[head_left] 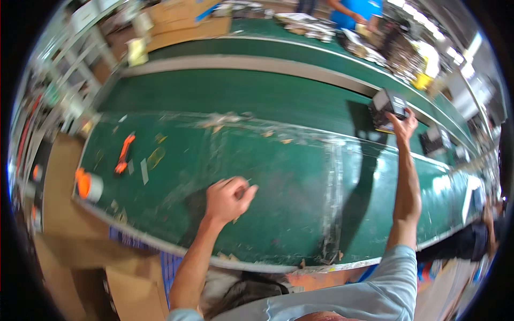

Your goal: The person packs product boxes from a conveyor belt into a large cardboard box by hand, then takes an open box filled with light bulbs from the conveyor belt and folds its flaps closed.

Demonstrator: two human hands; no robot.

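My right hand (405,126) reaches out to the far right, its thumb and fingers gripping the side of a dark box (381,108) with a lighter grey panel. The box is over the green conveyor belt (257,88) and throws a long shadow; whether it touches the belt I cannot tell. My left hand (230,199) is above the green tabletop (278,214) near the middle, fingers curled toward the thumb. What the left hand holds, if anything, is hidden. Farther right stands a second dark box (435,140).
An orange utility knife (125,154) lies on the left of the tabletop, near yellow rubber bands (156,157). A tape roll with an orange part (89,185) sits at the left edge. Cardboard (184,24) stands at the far left. A person in blue (356,13) works across the belt.
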